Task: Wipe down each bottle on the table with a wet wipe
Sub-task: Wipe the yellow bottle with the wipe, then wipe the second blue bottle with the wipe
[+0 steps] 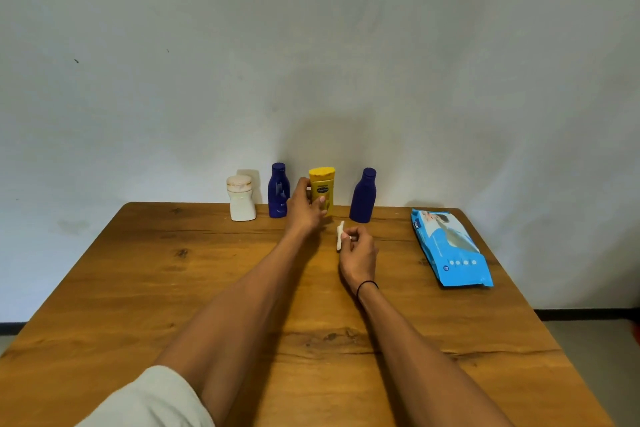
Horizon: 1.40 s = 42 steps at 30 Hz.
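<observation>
Along the far edge of the smooth, grained wooden table [173, 288], from the left, stand a squat white plastic bottle with a cream, ridged lid [241, 198], then a glossy dark blue plastic bottle with a narrow neck [278, 191], both upright and untouched. Next, the left hand [303, 208] curls its fingers and thumb around the lower body of the flat-sided yellow plastic bottle with a wavy yellow cap [322, 189], which appears to stand on the table. Just in front, the right hand [358, 253] pinches a small white wet wipe, crumpled into a limp strip [340, 236], between thumb and fingertips, apart from the bottle. A second, matte dark blue bottle [363, 196] stands further right, then a crinkly light blue soft pack of wipes [450, 246] lying flat. The yellow bottle seems to be the one in hand; the next move likely calls for steadying or lifting it and bringing the wipe against its slick sides.
</observation>
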Available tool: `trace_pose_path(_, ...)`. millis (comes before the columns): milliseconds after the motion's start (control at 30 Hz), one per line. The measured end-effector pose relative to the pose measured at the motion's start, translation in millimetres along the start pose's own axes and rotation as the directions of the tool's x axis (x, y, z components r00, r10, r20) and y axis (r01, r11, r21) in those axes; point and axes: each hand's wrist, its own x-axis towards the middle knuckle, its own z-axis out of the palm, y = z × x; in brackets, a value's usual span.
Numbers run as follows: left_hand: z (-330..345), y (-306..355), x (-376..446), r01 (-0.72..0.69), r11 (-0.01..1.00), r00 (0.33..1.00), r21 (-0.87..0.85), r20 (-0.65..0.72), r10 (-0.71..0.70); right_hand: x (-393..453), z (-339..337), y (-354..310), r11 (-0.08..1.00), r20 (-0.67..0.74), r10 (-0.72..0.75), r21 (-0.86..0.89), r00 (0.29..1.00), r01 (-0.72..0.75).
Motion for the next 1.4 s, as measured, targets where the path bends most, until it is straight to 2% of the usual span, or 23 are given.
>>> trace_pose_path(233,8.0,-17.6,19.7,0.052,0.996,0.995,0.067,0.082,-0.058,11.8,5.3,4.5,0.998,-0.024,-0.054,-0.021,0.998,0.054)
trace_pose_path(667,11.4,-35.8,27.0,0.106,0.992,0.982,0.068,0.151,-0.115,12.2,7.6,10.1,0.995,-0.025,-0.094,-0.031,0.995,0.093)
trace_pose_path(833,7.0,-38.0,24.7,0.123,0.992,0.985,0.018,0.120,-0.125,14.0,7.9,11.3,0.995,-0.014,-0.098,-0.025,0.995,0.098)
trace_pose_path(933,7.6,-38.3,17.2,0.125,0.992,0.992,-0.010,0.025,-0.125,13.9,7.3,11.0,0.994,-0.017,-0.103,-0.032,0.995,0.103)
trace_pose_path(1033,12.5,-38.4,3.1,0.084,0.995,0.986,0.059,-0.147,-0.075,14.2,6.1,10.8,0.995,-0.016,-0.093,-0.036,0.996,0.092)
trace_pose_path(1167,11.3,-39.3,-20.8,0.018,0.988,0.934,0.152,-0.356,0.037,11.7,5.9,9.6,0.994,-0.007,-0.104,-0.039,0.995,0.104)
trace_pose_path(1300,-8.9,-26.1,-23.7,-0.141,0.966,0.894,0.219,-0.390,0.219,10.3,5.4,7.7,0.993,-0.003,-0.110,-0.033,0.994,0.109)
trace_pose_path(1400,-43.0,-6.1,4.0,-0.234,0.907,0.858,0.350,-0.366,0.362,8.9,5.4,7.6,0.992,-0.008,-0.120,-0.039,0.993,0.119)
